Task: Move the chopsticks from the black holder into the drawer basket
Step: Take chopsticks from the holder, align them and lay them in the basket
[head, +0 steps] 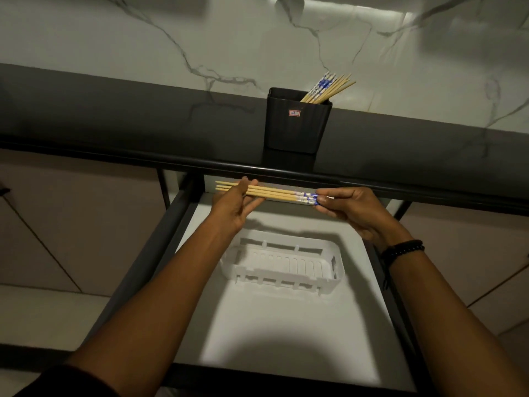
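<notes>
Both hands pinch one chopstick bundle (269, 194) level, left hand (233, 206) and right hand (347, 209) at opposite ends, probably so it drops flat into the basket (337, 255) below them.

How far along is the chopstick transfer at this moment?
Done: nothing yet, the white basket in the open drawer is empty. In hand: the left hand and right hand hold one bundle of chopsticks level above it. Left: more chopsticks stand in the black holder.
</notes>
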